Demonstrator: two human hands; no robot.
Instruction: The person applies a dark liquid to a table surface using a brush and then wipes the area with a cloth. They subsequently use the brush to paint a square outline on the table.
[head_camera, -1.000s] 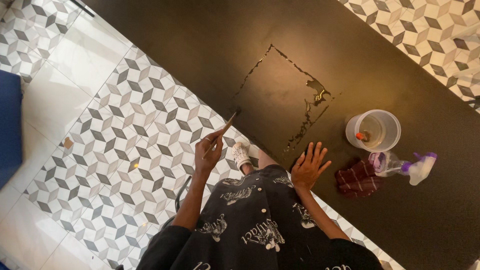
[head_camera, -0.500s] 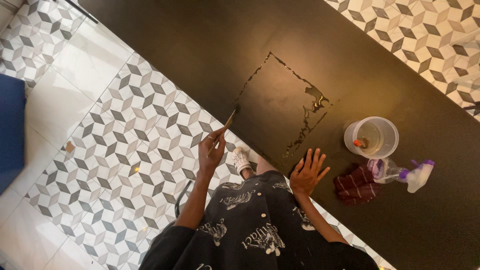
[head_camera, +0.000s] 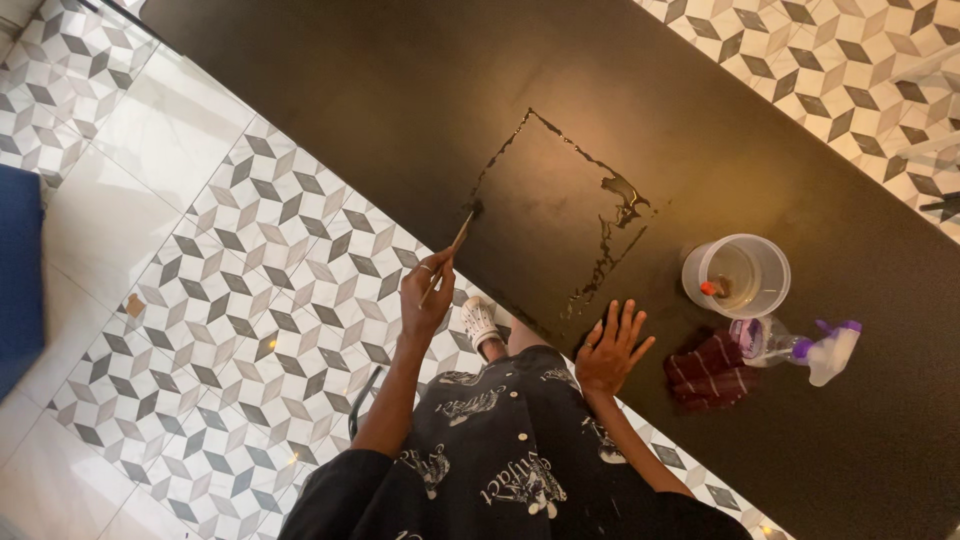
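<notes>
Clear plastic cup (head_camera: 736, 275), dark-red cloth (head_camera: 708, 373), spray bottle (head_camera: 800, 345) beside flat right hand (head_camera: 610, 352).

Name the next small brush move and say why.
Probably draw the brush in the left hand along the near edge of the glossy square outline. Its tip sits at the left corner, and that near edge looks thinner than the puddled right side.

We record the left hand (head_camera: 425, 295) raised ahead of the body on a bare, nearly straight arm. Its fingers are pinched on a thin brush (head_camera: 457, 240), with a ring visible on one finger. The right hand (head_camera: 612, 355) lies flat, palm down, fingers spread and extended, wrist level and forearm bare. The two hands are well apart.
</notes>
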